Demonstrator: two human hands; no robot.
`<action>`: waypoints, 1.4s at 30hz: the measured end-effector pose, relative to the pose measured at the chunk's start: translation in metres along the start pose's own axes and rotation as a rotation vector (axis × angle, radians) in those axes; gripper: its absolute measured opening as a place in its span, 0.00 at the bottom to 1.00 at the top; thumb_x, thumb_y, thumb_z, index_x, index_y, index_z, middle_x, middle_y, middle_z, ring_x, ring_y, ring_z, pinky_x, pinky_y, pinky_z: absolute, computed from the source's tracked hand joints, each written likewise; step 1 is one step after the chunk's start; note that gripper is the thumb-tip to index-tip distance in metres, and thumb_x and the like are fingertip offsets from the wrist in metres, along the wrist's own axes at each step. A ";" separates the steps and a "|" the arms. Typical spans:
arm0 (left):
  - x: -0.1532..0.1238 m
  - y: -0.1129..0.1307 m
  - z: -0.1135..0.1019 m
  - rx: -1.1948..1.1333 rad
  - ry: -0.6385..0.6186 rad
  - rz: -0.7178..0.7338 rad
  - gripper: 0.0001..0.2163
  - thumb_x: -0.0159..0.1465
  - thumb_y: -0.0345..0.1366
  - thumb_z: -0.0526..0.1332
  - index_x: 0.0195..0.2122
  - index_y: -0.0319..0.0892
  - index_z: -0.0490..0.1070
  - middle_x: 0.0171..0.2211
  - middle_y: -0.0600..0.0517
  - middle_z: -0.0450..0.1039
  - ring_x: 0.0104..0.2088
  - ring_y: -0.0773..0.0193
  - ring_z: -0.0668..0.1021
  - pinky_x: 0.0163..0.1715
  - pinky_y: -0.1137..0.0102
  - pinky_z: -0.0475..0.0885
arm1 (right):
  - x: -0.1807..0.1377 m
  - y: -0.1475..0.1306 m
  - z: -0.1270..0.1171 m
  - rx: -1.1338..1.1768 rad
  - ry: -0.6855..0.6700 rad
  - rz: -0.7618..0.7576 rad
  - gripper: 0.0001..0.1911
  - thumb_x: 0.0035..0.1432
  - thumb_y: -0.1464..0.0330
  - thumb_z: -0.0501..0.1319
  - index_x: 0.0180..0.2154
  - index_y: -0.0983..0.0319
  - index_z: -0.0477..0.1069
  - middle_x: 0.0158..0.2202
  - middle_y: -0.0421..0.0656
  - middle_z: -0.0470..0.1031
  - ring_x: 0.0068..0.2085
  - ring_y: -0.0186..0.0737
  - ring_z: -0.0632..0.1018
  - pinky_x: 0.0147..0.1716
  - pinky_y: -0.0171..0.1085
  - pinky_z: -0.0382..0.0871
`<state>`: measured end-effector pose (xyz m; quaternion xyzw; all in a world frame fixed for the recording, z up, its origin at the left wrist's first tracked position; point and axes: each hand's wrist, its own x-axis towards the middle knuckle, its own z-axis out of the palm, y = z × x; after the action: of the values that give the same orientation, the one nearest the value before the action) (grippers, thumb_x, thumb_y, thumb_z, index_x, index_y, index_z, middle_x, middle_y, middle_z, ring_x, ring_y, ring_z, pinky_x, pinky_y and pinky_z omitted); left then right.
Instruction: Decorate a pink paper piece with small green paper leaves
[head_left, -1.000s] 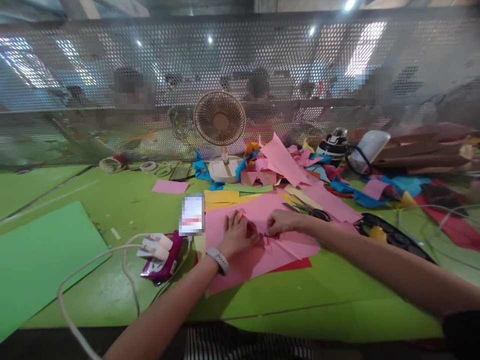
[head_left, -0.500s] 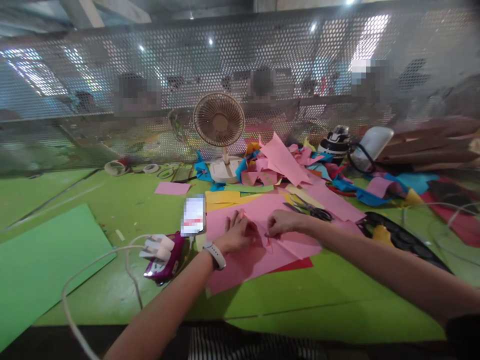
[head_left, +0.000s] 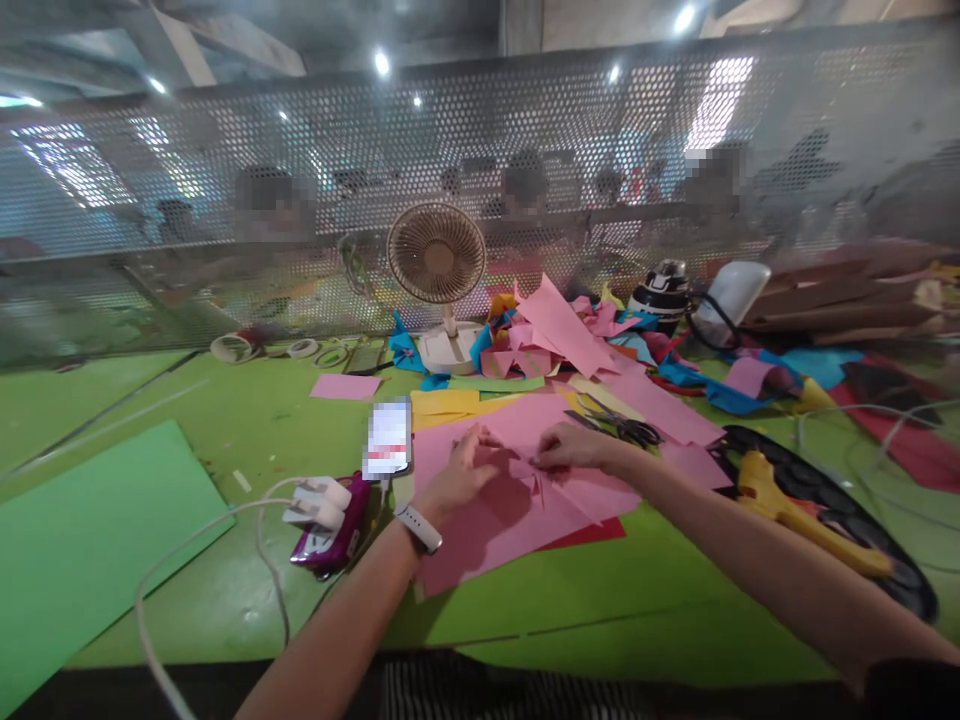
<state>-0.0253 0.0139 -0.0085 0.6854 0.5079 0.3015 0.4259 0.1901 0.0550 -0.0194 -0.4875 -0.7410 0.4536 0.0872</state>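
Observation:
On the green table lies a large pink paper sheet [head_left: 469, 545], with a corner of red paper [head_left: 592, 531] showing under its near edge. My left hand [head_left: 469, 470], wearing a white wristband, rests on the sheet with fingers stretched out and thumb apart. Opposite it, my right hand [head_left: 574, 447] is closed in a pinch low over the sheet; whatever is between its fingertips is too small to make out. Thin cut or folded pink strips lie between and below the hands. Black-handled scissors [head_left: 634, 430] sit just beyond the right hand.
A phone [head_left: 388, 440] and a purple power bank [head_left: 330, 540] with white plugs lie left. A fan [head_left: 437, 255] stands behind, beside heaped paper scraps [head_left: 562, 320]. On the right, a yellow glue gun [head_left: 806, 525] lies on a black tray [head_left: 911, 580]. Green paper [head_left: 97, 540] covers the far left.
My left hand has shifted slightly left, its fingers drawn closer together. The right hand keeps its pinch in nearly the same place. The view has tilted up a little, and the glue gun shows more fully.

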 end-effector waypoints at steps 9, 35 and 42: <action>0.000 -0.009 0.009 -0.010 0.220 0.112 0.16 0.59 0.34 0.55 0.49 0.43 0.61 0.51 0.45 0.63 0.53 0.61 0.66 0.53 0.65 0.59 | -0.025 -0.015 0.021 -0.354 0.365 -0.042 0.11 0.52 0.61 0.57 0.31 0.62 0.69 0.28 0.43 0.76 0.29 0.37 0.73 0.23 0.31 0.52; -0.004 0.003 0.016 -1.186 0.048 -0.294 0.06 0.52 0.31 0.66 0.30 0.37 0.71 0.28 0.53 0.74 0.29 0.72 0.75 0.32 0.77 0.67 | -0.045 -0.031 0.014 -0.366 0.444 -0.703 0.22 0.51 0.75 0.55 0.49 0.55 0.67 0.53 0.46 0.63 0.51 0.40 0.68 0.47 0.39 0.65; -0.009 0.009 0.015 -1.301 -0.056 -0.199 0.06 0.56 0.32 0.63 0.35 0.38 0.71 0.33 0.50 0.76 0.37 0.65 0.77 0.39 0.71 0.69 | -0.038 -0.028 0.022 -0.459 0.434 -0.815 0.15 0.57 0.70 0.56 0.45 0.52 0.72 0.57 0.44 0.60 0.59 0.45 0.58 0.51 0.46 0.62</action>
<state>-0.0109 0.0003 -0.0068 0.2457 0.2716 0.4881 0.7922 0.1793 0.0084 0.0014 -0.2486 -0.9160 0.0971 0.2994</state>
